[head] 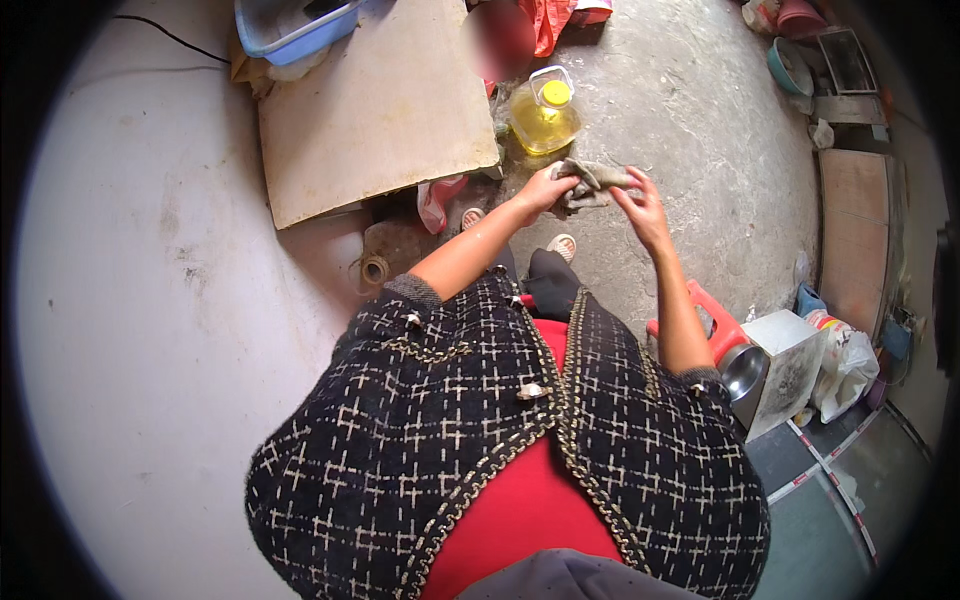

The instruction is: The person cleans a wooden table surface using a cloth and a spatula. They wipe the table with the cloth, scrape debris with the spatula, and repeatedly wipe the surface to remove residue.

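Observation:
A crumpled grey cloth (585, 184) is held between my hands, above the concrete floor. My left hand (544, 191) grips its left side, with the fingers closed into the folds. At the cloth's right end, my right hand (641, 202) pinches it between thumb and fingers. Just beyond the cloth stands a clear plastic jug (544, 124) of yellow liquid with a yellow cap. Parts of the cloth are hidden behind my fingers.
A pale board tabletop (375, 112) bears a blue plastic basin (311, 45) at upper left. At right are a red plastic stool (720, 322), a metal bowl (742, 371), a white box (784, 360) and a white plastic bag (847, 375). A twine roll (374, 270) lies below the board.

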Demonstrator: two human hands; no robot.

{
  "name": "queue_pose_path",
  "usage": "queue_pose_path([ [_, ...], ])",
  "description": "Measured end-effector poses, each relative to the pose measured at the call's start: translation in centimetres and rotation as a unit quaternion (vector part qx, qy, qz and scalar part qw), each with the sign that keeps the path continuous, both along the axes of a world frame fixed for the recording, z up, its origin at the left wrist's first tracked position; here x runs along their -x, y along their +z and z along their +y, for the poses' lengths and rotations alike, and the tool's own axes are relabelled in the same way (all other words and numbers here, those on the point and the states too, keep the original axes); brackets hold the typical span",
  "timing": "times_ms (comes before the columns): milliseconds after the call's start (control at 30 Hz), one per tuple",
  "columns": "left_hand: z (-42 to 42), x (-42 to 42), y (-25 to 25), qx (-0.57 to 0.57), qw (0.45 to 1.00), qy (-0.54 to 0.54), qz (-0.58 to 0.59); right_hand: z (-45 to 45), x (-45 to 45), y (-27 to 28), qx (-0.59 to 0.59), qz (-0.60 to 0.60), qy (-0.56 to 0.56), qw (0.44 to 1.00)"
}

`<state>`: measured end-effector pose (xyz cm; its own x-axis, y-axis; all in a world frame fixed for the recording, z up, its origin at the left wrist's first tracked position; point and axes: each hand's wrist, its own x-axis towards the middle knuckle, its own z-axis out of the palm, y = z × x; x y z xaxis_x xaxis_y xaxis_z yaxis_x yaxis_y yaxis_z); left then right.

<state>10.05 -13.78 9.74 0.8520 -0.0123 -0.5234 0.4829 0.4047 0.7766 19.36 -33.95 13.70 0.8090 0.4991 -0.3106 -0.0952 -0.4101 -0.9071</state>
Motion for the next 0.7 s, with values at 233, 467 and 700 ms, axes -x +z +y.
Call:
queue_pose_path([
  [233, 4.9, 1.0, 4.3, 0.229, 0.970, 0.029, 0.082, 11.5, 3.1, -3.6, -0.071, 0.023, 0.086, 0.994],
  [467, 21.9, 7.2, -4.4, -0.621, 0.779, 0.019, 0.088, 21.3, 1.9, -9.7, -0.039, -0.112, -0.034, 0.992],
  [700, 30.2, 7.6, -7.8, -0.749, 0.643, 0.042, 0.153, 27.7, 4.7, -9.1, 0.192, -0.370, 0.210, 0.884],
])
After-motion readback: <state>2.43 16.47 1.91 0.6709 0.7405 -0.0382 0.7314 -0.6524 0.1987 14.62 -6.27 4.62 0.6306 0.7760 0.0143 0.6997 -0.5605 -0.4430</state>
